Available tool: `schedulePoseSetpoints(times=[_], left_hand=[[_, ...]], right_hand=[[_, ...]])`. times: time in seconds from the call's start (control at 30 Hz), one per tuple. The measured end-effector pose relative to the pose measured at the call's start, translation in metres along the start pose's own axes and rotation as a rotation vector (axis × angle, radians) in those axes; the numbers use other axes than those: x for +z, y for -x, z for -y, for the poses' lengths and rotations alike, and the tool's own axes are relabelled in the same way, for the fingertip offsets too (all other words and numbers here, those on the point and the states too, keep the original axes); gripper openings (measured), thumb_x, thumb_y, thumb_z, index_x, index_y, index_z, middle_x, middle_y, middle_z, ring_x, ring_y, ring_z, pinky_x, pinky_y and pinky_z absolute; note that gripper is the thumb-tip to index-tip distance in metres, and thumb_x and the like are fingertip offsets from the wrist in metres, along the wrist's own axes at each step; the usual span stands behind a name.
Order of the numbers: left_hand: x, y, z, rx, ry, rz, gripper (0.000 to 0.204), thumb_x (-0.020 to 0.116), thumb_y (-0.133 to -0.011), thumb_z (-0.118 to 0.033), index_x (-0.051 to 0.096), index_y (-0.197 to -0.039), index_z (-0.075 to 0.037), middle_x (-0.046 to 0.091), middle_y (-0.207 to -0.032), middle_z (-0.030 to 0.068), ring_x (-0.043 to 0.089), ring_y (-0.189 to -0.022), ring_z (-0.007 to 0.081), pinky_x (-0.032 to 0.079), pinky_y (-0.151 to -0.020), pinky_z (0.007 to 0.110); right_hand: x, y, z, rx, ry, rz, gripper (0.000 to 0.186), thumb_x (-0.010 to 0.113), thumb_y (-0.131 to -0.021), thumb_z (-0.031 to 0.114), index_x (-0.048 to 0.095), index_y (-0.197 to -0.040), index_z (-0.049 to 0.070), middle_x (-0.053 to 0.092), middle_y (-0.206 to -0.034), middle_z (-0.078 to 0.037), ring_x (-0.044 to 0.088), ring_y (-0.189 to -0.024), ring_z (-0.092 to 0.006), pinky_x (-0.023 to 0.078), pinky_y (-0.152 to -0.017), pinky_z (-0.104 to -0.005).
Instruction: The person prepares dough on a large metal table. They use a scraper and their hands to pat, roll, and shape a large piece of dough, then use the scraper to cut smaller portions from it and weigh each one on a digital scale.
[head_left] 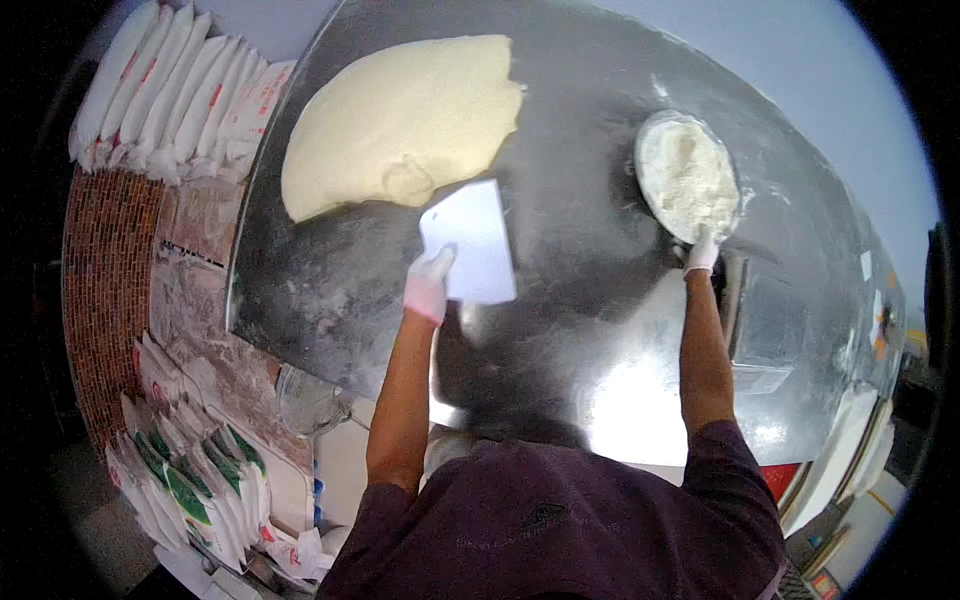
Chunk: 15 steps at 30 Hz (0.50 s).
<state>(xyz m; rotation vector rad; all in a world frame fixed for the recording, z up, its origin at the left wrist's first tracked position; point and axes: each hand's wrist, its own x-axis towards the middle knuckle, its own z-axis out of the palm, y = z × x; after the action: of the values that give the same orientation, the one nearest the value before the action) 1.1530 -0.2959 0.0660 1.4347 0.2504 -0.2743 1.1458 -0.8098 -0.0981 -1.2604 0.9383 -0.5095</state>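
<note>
My left hand (428, 282), in a white glove with a pink cuff, grips a flat white dough scraper (474, 245) above the metal table. Just beyond the scraper spreads a large slab of pale yellow dough (400, 115), its surface smooth apart from a small ring-like mark near the closest edge. On the right, my right hand (703, 252), gloved too, is closed on the near rim of a round bowl (648, 180) full of white flour (688, 175). Its fingers are partly hidden under the rim.
The dark metal table (570, 200) carries a dusting of flour. A clear plastic container (768, 320) sits right of my right forearm. White sacks (170, 85) are stacked at the far left, and more sacks (190, 480) stand at the lower left. Boards (840, 455) lean at the right edge.
</note>
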Motion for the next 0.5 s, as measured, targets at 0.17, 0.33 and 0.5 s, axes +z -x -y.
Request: schedulePoseSetpoints(times=[0.17, 0.33, 0.5], left_hand=[[-0.066, 0.081, 0.014, -0.216, -0.019, -0.336, 0.034, 0.06, -0.087, -0.024, 0.06, -0.107, 0.004, 0.063, -0.093, 0.0047, 0.057, -0.081, 0.0133, 0.045, -0.072, 0.028], [-0.12, 0.119, -0.009, -0.281, -0.08, -0.42, 0.03, 0.062, -0.088, -0.022, 0.062, -0.108, 0.0, 0.063, -0.097, 0.0023, 0.057, -0.082, 0.0112, 0.045, -0.071, 0.027], [-0.168, 0.134, -0.06, -0.12, -0.278, -0.514, 0.026, 0.062, -0.088, -0.022, 0.063, -0.105, -0.003, 0.062, -0.095, 0.0002, 0.055, -0.079, 0.0105, 0.045, -0.069, 0.027]], right_hand=[[-0.045, -0.067, -0.015, 0.002, 0.085, -0.222, 0.047, 0.056, -0.08, 0.034, 0.06, -0.1, -0.009, 0.065, -0.092, -0.014, 0.06, -0.076, -0.0216, 0.046, -0.065, -0.0325], [-0.042, -0.078, -0.003, -0.033, 0.075, -0.338, 0.051, 0.056, -0.081, 0.037, 0.061, -0.098, -0.011, 0.064, -0.093, -0.014, 0.059, -0.077, -0.0223, 0.046, -0.07, -0.0328], [0.01, 0.018, 0.034, 0.049, -0.065, -0.126, 0.055, 0.046, -0.088, 0.052, 0.06, -0.103, 0.002, 0.061, -0.078, -0.008, 0.057, -0.064, -0.0169, 0.044, -0.057, -0.029]])
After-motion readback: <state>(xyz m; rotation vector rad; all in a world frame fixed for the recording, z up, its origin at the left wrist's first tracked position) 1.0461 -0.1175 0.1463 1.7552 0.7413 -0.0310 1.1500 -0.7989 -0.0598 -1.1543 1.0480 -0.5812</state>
